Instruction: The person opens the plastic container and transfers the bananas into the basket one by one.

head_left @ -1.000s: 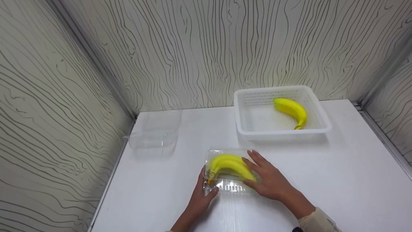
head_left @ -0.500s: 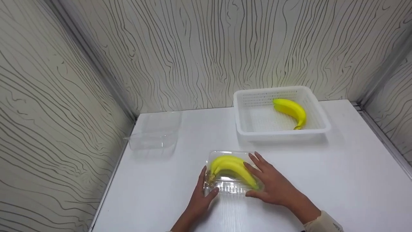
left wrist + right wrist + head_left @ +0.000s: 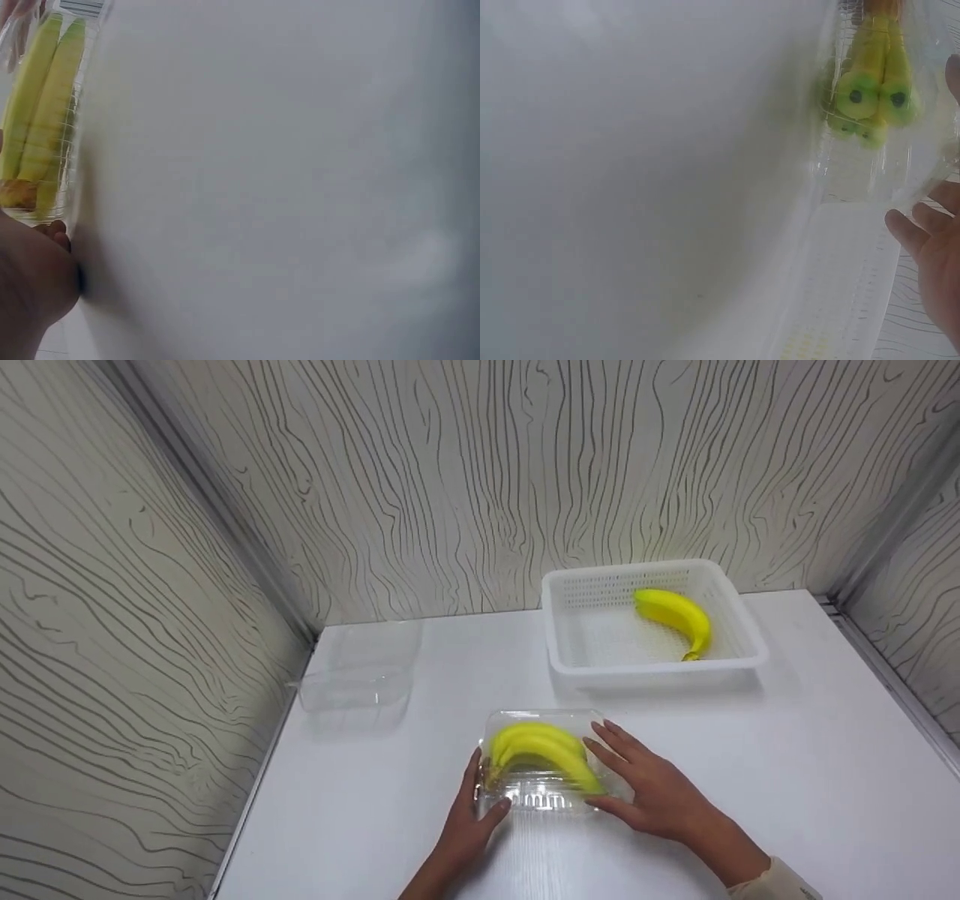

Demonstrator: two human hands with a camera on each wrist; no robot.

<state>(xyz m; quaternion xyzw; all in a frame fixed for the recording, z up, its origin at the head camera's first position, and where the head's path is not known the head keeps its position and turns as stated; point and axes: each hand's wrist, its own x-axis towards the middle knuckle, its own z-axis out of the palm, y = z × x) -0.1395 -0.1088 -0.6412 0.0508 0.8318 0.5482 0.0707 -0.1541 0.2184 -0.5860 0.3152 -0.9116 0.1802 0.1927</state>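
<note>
In the head view a clear box (image 3: 544, 802) with yellow bananas (image 3: 551, 757) inside sits on the white table (image 3: 360, 825); its long axis runs left to right, between the two hands; the left hand (image 3: 463, 831) holds its left end, thumb at the near side, fingers along the end; the right hand (image 3: 660, 796) is spread wide at the right end, and how firmly it touches cannot be told.

The left wrist view alone shows a striped label (image 3: 81, 7) at the box's far end and, plainly, the brown stem end (image 3: 19, 195) close to the left hand; the right wrist view alone shows the rounded green tips with dark spots head-on; so the stems point left and the curved fruit bends toward the near right.

The box is thin, glossy, ribbed plastic; behind it on the right a white perforated basket (image 3: 660, 668) holds a single smooth banana (image 3: 681, 616); on the left stands another transparent container (image 3: 356, 690), its lid raised; wavy wood-grain panels (image 3: 450, 472) rise behind.
</note>
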